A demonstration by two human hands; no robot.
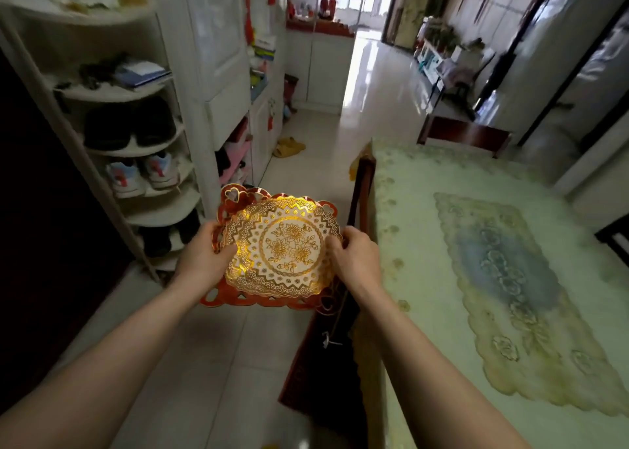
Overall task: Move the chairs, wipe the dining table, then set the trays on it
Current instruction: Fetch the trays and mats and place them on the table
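1. Dining bench [425,210], the long top under a pale green lace-patterned cloth, lies to my right with a blue-green scalloped mat [510,278] on it. I judge the cloth could ruck or slide if the stack is pushed across it instead of being lowered.
2. Dark red wooden chair [357,193] stands tight against the bench's near edge, just beside my right hand. Swinging the load across low could clip its back.
3. Red openwork tray with heart cut-outs [272,300] is held over the tiled floor, not yet above the bench. A slip here means a drop.
4. Gold-and-white floral tray [289,244] rests loose on the red one; tilting could send it off.
5. Left hand [200,254] and right hand [354,258] each grip an opposite rim, fingers curled over the edge.
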